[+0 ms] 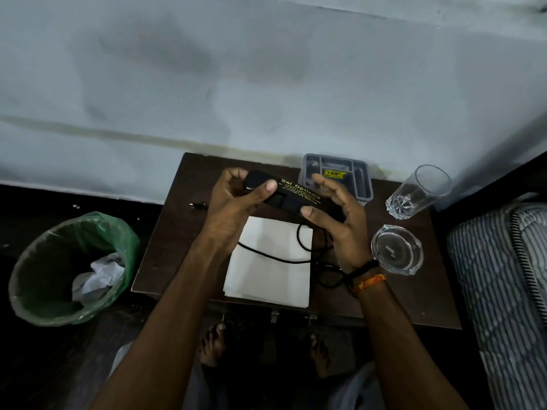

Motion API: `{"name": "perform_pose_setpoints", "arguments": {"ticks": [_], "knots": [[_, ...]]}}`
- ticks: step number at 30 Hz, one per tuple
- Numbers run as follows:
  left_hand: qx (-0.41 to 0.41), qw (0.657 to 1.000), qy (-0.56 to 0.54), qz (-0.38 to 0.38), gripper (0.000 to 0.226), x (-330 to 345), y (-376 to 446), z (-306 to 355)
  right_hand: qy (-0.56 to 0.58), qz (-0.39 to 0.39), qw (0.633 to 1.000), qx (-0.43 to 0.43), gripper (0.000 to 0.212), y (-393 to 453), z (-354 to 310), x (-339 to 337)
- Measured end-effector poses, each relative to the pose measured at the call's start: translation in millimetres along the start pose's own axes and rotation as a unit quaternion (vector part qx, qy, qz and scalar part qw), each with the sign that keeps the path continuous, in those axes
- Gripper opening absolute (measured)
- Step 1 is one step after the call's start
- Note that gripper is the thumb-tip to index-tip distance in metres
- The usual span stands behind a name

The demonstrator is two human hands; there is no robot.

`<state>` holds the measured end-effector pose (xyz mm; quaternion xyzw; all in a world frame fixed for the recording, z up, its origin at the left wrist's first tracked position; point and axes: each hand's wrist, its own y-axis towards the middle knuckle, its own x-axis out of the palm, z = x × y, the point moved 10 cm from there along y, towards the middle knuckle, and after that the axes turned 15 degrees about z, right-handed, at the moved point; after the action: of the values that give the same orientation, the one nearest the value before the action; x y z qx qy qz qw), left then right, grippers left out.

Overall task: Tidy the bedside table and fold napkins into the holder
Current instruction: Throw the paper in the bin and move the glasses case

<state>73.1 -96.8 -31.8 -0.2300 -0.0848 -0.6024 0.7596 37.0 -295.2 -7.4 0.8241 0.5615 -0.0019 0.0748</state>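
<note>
Both forearms reach in over the table [177, 232]. The left hand [233, 208] curls round one end of a black case [293, 196]; the right hand [340, 220], fingers half spread, pinches the other end above the napkins [266, 276].

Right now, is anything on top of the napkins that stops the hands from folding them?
Yes. A black cable lies across the napkins, and both hands are busy: the left hand and right hand hold a black glasses case above them.
</note>
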Motion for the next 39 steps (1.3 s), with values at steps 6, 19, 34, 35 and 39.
{"name": "perform_pose_setpoints", "arguments": {"ticks": [6, 19, 34, 35, 39], "knots": [[0.085, 0.990, 0.101, -0.041, 0.063, 2, -6, 10, 0.038, 0.027, 0.999, 0.011, 0.055, 10, -3, -12], [0.136, 0.956, 0.199, -0.167, 0.070, 24, -25, 15, 0.045, 0.125, 0.991, 0.017, 0.045, 10, -4, -34], [0.154, 0.962, 0.212, -0.075, 0.087, -18, -12, 45, 0.119, 0.125, 0.975, 0.137, 0.046, 6, 6, -21], [0.162, 0.962, 0.214, -0.057, 0.089, -24, -9, 48, 0.095, 0.129, 0.977, 0.139, 0.049, 5, 7, -25], [0.161, 0.967, 0.194, 0.014, 0.095, -47, 0, 55, -0.207, 0.052, 0.977, 0.026, 0.020, 8, 6, -42]]}}
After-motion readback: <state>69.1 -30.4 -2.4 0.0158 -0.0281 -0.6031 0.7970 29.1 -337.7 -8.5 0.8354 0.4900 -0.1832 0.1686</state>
